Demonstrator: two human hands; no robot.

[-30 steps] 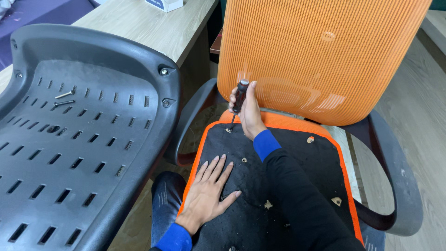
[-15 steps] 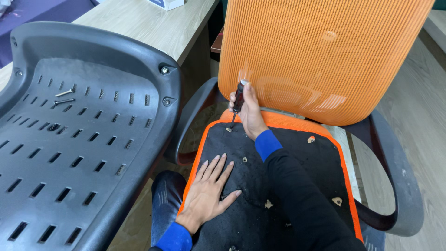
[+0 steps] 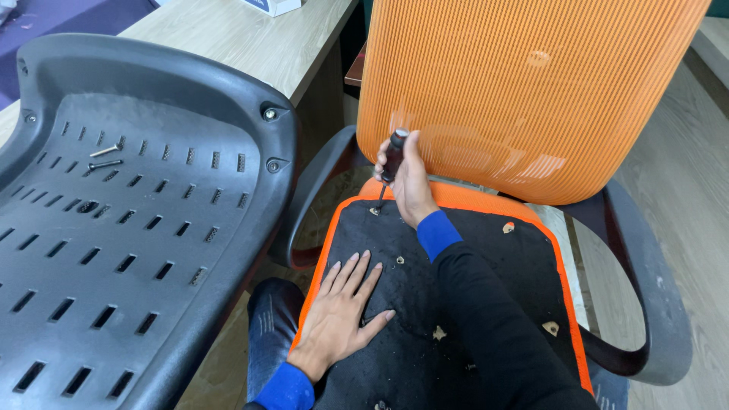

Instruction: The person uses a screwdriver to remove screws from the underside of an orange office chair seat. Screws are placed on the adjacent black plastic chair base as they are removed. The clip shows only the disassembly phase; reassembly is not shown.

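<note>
An orange office chair lies with the black felt underside of its seat [image 3: 463,304] facing up and its orange mesh backrest [image 3: 524,83] standing behind. My right hand [image 3: 408,182] grips a dark-handled screwdriver [image 3: 390,159], held nearly upright with its tip at a hole near the seat's far left corner. Flat on the felt near the seat's left edge rests my left hand [image 3: 342,315], fingers spread, holding nothing.
A black plastic seat shell [image 3: 137,220] with many slots fills the left side; two loose screws [image 3: 105,158] lie on it. A wooden desk [image 3: 250,38] stands behind. Black armrests [image 3: 653,288] curve at both sides of the chair. Wood floor lies at the right.
My right hand has shifted its grip slightly on the screwdriver handle, which stays in the same spot. My left hand has not moved.
</note>
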